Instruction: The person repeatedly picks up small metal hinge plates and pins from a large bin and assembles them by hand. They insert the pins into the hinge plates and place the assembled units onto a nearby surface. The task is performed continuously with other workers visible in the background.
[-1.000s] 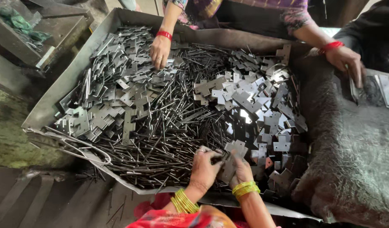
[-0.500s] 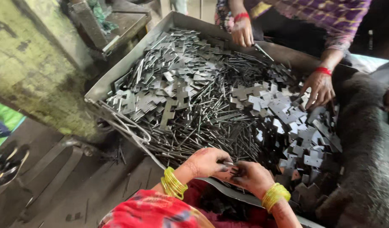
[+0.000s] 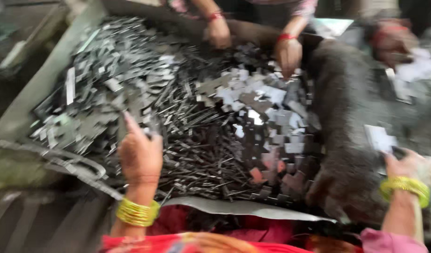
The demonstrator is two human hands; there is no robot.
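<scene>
A big sheet-metal tray holds a heap of thin metal rods and flat cross-shaped metal pieces. My left hand, with yellow bangles at the wrist, hovers over the left part of the heap, one finger stretched forward and nothing seen in it. My right hand is far to the right over a dark cloth. Its fingertips are at a pale flat metal piece. Motion blur hides whether it grips the piece.
Across the tray, another person's two hands with red wristbands reach into the pile. A further hand works at the far right by more pale pieces. A bent metal strip hangs off the tray's near left edge.
My hands were together at the tray's near edge holding a piece. Now they are apart: the left has gone up over the heap, the right far out over the dark cloth.
</scene>
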